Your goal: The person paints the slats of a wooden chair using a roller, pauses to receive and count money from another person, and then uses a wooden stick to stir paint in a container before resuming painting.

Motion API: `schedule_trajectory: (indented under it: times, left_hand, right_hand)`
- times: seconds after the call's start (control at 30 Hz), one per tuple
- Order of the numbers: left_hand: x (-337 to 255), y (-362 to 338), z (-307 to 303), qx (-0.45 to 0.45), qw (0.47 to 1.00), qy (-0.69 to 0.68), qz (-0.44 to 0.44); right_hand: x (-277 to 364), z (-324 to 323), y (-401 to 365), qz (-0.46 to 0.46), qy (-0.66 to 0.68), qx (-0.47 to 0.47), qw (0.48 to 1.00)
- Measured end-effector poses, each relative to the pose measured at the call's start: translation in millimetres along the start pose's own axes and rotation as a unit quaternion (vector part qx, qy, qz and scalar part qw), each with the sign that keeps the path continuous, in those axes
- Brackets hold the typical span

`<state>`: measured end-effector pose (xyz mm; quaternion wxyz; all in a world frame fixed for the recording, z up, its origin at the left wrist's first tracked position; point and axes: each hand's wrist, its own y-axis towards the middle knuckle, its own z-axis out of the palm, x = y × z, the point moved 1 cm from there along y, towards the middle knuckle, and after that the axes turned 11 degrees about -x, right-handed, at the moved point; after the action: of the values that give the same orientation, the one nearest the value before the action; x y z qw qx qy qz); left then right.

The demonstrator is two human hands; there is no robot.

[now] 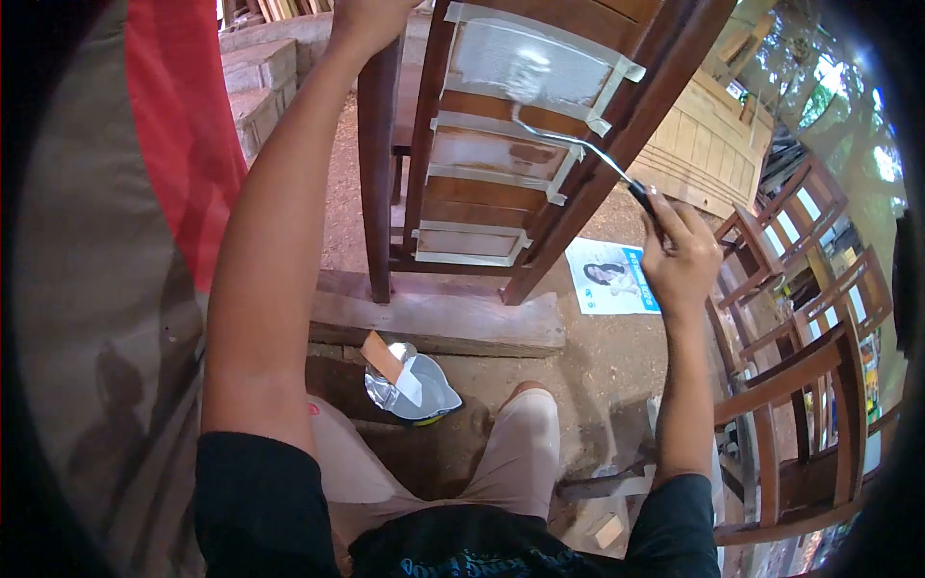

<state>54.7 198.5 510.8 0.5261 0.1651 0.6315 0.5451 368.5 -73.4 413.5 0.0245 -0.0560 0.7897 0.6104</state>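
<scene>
My right hand (684, 246) is closed around the black handle of a small paint roller (573, 141). The roller's white head touches the top panel of a dark brown wooden chair (462, 212), where wet white paint glistens. Strips of masking tape (553, 197) border the chair's panels; the middle one is thinly coated with brown showing through, the lowest is pale. At the upper edge, my left hand (374, 17) grips the top of the chair's left post, with its fingertips partly cut off. Between my knees sits a foil-edged paint container (436, 390) with a flat wooden stick (382, 356) in it.
The chair stands on a thick timber plank (453, 318). A printed poster sheet (612, 277) lies on the ground to its right. Several wooden chairs (800, 405) crowd the right side, and a pale wooden door (708, 144) lies behind. A red and grey sheet (178, 125) hangs at left.
</scene>
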Motion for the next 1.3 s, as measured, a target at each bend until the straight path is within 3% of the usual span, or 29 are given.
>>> schedule_trajectory:
  times: [0.1,0.2,0.8,1.0,1.3]
  left_hand:
    - [-6.6,0.7,-3.9,0.050,0.998,-0.013,-0.023]
    - [-14.1,-1.5,-5.0,0.033,0.996,0.031,-0.074]
    - [-9.2,0.6,-4.0,0.042,0.996,0.020,-0.076]
    - [-9.9,0.3,-3.4,0.021,0.999,0.008,-0.037]
    - [19.8,14.2,0.6,0.062,0.986,0.149,-0.028]
  right_hand:
    - [-17.3,-13.7,-6.4,0.026,-0.033,0.013,0.999]
    - [-29.8,-21.9,-10.4,0.017,-0.044,0.004,0.999]
    - [30.0,8.4,9.6,0.008,0.018,0.012,1.000]
    - [53.1,22.0,14.8,0.005,0.053,-0.002,0.999]
    - [41.0,21.3,9.7,0.021,0.051,-0.002,0.998]
